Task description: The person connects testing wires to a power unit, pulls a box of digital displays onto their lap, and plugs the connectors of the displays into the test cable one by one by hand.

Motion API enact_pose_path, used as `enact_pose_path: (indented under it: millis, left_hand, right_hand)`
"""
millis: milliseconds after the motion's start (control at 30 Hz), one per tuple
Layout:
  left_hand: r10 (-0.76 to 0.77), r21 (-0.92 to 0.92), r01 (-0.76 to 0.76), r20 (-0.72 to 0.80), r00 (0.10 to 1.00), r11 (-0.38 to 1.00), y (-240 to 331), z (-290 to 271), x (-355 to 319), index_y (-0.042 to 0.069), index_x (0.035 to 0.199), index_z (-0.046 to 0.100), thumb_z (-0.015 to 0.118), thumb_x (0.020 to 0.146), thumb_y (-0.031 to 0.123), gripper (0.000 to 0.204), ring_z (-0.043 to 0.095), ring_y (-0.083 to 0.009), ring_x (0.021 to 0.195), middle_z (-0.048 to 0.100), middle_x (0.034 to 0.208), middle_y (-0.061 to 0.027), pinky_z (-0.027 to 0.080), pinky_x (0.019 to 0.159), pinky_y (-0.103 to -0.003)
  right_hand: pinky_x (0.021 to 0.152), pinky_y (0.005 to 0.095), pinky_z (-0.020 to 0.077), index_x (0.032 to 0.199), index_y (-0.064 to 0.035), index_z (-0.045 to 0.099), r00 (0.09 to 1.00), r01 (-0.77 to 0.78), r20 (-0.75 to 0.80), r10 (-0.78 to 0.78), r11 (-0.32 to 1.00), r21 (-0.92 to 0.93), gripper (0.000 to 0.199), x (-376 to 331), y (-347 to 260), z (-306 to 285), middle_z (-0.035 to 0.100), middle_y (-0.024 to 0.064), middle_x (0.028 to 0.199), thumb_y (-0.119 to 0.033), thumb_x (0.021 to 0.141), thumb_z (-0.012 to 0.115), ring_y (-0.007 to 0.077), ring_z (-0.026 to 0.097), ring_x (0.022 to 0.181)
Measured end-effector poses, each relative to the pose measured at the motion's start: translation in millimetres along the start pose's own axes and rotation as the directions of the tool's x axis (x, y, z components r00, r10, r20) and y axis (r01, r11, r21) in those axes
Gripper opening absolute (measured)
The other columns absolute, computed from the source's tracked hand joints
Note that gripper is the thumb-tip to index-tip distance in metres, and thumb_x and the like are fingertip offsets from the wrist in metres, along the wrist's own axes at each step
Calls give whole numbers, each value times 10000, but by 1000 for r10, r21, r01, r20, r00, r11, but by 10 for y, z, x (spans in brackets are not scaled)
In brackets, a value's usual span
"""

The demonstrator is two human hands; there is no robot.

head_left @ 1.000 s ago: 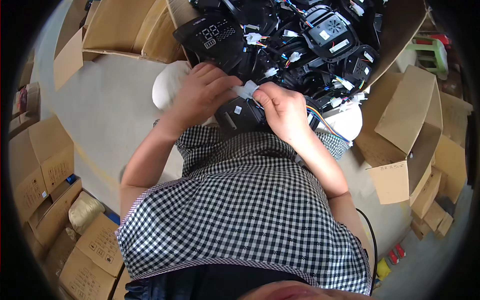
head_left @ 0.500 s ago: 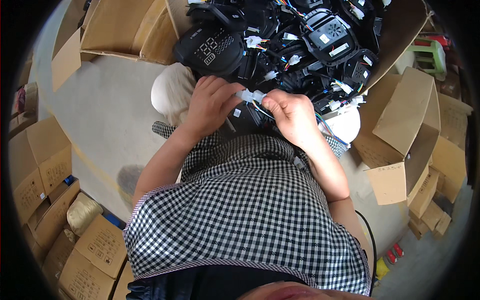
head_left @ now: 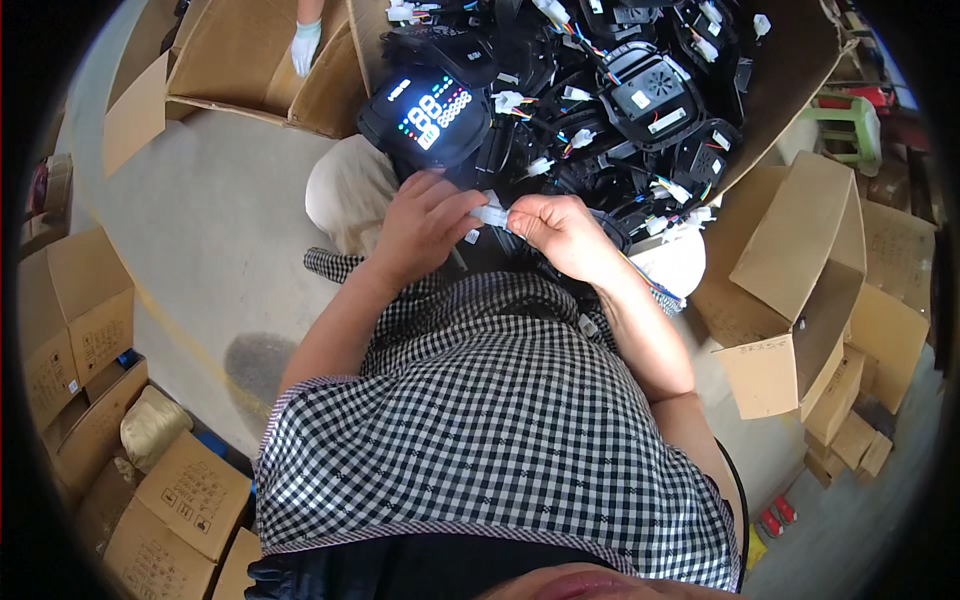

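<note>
Two white plastic wire connectors point(head_left: 490, 213) meet end to end between my hands. My left hand point(head_left: 424, 222) pinches the connector on the left. Fingers and thumb of my right hand point(head_left: 562, 236) are closed on the one on the right, and coloured wires run down past that hand. Just beyond my left hand lies a black display panel point(head_left: 425, 118), its digits and icons lit white with small coloured marks. Behind my hands is a heap of black display housings point(head_left: 652, 95) with coloured leads and white plugs.
A large open carton point(head_left: 790, 130) surrounds the heap. Another person's gloved hand point(head_left: 305, 48) reaches into an open cardboard box point(head_left: 240, 60) at the far left. Open boxes point(head_left: 800, 270) stand at the right, a green stool point(head_left: 850, 130) behind them. More cartons point(head_left: 190, 495) line the lower left.
The display panel was dark and is now lit. My hands have brought the two connectors closer together, the right one moving left. A gloved hand has appeared in the far-left box.
</note>
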State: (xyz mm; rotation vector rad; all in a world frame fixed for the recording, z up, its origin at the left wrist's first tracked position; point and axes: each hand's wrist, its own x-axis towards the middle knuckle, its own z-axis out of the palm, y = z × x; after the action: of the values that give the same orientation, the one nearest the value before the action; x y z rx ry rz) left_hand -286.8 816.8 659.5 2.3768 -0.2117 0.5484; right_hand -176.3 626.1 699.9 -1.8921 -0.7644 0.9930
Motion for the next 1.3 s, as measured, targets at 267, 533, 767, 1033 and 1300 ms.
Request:
enact_pose_path:
  millis: [267,533,767,1033,1300]
  left_hand:
    - [-69,-87,52,-207,976,995,131,-113,-37,82,989,609,719,733,86,279,567,-288,813,578,824,-66,452,893,-435]
    - [-157,-315,-54,-605,780,947,398,-440,100,20,1019,579,726,717,-83,352,464,-95,635,571,803,-38,396,559,-213]
    - [-335,-300,283,-139,932,911,618,-173,-11,71,1113,638,670,793,-3,330,596,-172,657,625,812,-75,469,590,-255]
    - [-98,-206,109,63,993,972,589,340,28,155,1200,608,682,779,108,431,603,-302,981,542,1210,-124,511,818,-332]
    - [-318,-572,412,262,911,709,561,417,26,61,1122,629,661,834,69,291,636,-212,902,650,977,-99,492,757,-275]
  right_hand:
    - [576,380,484,866,-38,646,867,-91,-435,-243,780,-619,172,372,-105,-435,633,127,707,-190,903,576,297,630,636]
    - [720,398,508,875,-33,651,825,224,-115,-553,508,-832,115,987,321,-707,607,121,894,-137,833,622,318,617,865]
    - [659,323,519,956,-1,627,634,350,-469,-615,769,-535,119,165,35,-302,609,136,975,-73,864,609,278,635,763]
    - [777,361,532,974,20,608,839,446,-166,-518,830,-335,198,-377,422,324,596,163,1057,2,778,581,321,617,953]
    - [528,238,459,790,-21,621,945,-60,-291,149,954,293,235,-756,205,-25,606,38,646,-190,942,561,102,588,565]
